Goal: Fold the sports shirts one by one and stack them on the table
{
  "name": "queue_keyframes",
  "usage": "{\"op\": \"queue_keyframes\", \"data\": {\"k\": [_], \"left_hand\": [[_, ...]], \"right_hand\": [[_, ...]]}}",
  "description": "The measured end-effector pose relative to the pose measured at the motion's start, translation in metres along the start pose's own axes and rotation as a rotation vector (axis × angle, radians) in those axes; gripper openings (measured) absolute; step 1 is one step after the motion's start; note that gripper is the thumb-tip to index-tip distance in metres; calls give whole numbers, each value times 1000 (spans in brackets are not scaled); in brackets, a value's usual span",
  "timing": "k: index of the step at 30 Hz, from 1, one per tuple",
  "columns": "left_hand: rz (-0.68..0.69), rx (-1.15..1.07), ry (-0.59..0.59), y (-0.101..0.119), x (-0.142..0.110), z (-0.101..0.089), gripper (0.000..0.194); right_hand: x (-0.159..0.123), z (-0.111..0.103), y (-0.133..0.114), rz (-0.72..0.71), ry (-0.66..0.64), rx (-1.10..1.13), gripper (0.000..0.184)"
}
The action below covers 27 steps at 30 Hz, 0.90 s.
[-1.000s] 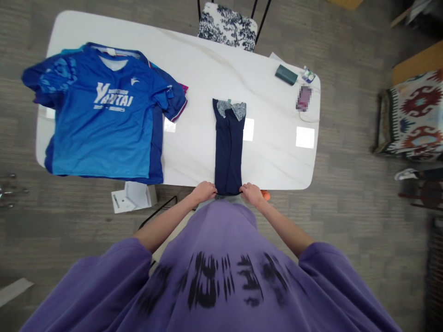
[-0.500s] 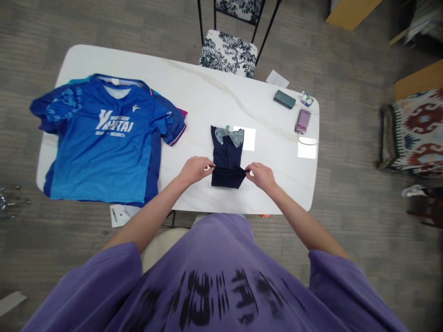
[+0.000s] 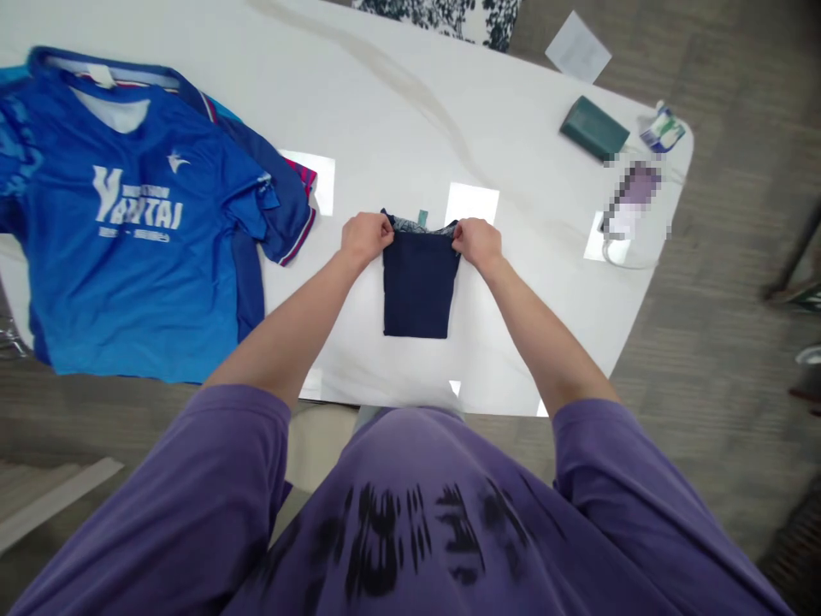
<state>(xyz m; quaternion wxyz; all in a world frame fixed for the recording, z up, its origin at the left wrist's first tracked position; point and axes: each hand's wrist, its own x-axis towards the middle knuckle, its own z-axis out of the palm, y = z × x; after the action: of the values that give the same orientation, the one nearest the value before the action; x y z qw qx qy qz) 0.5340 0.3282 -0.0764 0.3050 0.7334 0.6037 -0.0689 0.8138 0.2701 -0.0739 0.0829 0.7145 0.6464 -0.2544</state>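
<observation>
At nine o'clock from the work, I see a bright-blue, white-lettered short-sleeved sports shirt (image 3: 134, 291) spread over a darker blue garment (image 3: 249, 291). The left forearm (image 3: 282, 342) crosses its lower corner in my view; I cannot tell whether they touch, but if so, a sideways sweep could rumple the layers.

Next, the left hand (image 3: 365, 238) has its fingers pinched on the ten o'clock corner of a folded navy-blue cloth garment (image 3: 418, 282), which lies mid-view on the white marbled tabletop (image 3: 359, 368). Grey-patterned cloth (image 3: 410, 225) shows along its twelve o'clock edge, beside a little teal tag (image 3: 422, 216). I can't make out how many layers the fingers have: if they catch the patterned part too, pulling away could drag the fold open. The smooth-looking surface might also let the bundle slide.

The right hand (image 3: 478, 242) pinches the two o'clock corner; should one side pull harder, I expect the top edge to skew.

Farther off towards two o'clock, a dark-green box-shaped case (image 3: 593, 128) and a looped white cable (image 3: 625, 267) lie well apart from the garment; a wide swing of the right forearm (image 3: 537, 325) could snag that loop.
</observation>
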Motion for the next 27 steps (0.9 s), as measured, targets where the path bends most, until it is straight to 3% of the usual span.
{"op": "queue_keyframes", "data": {"k": [5,12,17,22,27], "left_hand": [[-86,-13,27,3,-10,-7,28],[-214,-103,57,4,-68,5,44],[-250,-190,67,0,-65,13,37],[-219,-268,61,-5,-61,11,21],[-146,-244,57,-9,-95,-2,22]], "right_hand": [[-16,-7,5,17,54,54,28],[-74,-1,0,184,63,202,37],[-71,10,-17,303,45,260,44],[-65,19,-34,315,71,360,30],[-101,20,-54,341,125,400,27]]}}
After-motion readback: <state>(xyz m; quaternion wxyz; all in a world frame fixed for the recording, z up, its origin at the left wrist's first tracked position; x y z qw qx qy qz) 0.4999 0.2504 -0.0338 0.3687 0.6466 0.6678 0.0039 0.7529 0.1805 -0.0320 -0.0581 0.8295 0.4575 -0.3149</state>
